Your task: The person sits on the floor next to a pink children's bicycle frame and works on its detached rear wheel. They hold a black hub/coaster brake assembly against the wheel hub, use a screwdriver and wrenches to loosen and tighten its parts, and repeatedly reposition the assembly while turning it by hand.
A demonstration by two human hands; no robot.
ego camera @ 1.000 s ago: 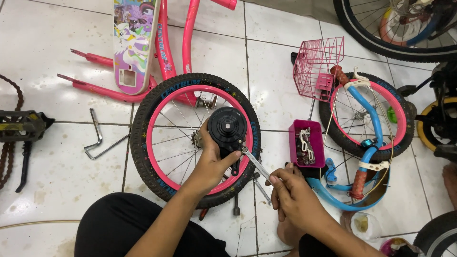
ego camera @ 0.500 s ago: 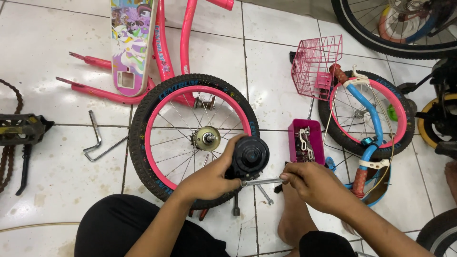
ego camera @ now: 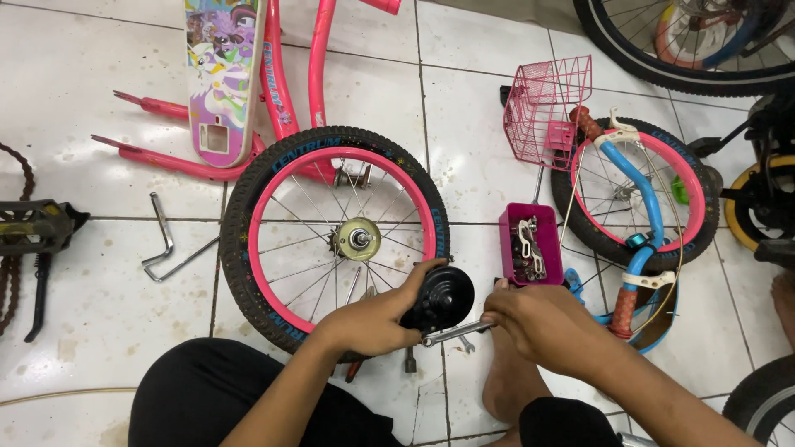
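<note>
At the left edge of the tiled floor [ego camera: 74, 91] lie a black pedal crank [ego camera: 33, 228] and a chain [ego camera: 12, 248]; just right of them rests a bent metal hex key [ego camera: 166, 248]; toward the far edge a pink bicycle frame [ego camera: 273, 91] lies flat with a printed plate [ego camera: 219, 74] on it; a pink-rimmed wheel [ego camera: 335, 240] with a black tyre lies near the middle of the floor, against the frame; the left hand [ego camera: 377, 319] rests on the wheel's near rim, its fingers clamped on a small black training wheel [ego camera: 443, 298]; the right hand [ego camera: 542, 319], just beside it, has its fingers closed around a silver wrench [ego camera: 454, 333] whose head meets the underside of the black wheel; a small magenta box [ego camera: 530, 244] of metal parts sits just beyond the right hand; further right a pink wire basket [ego camera: 546, 108] touches a second pink wheel [ego camera: 633, 194] crossed by a blue handlebar [ego camera: 642, 223]; a large black tyre [ego camera: 687, 50] fills the far right corner.
</note>
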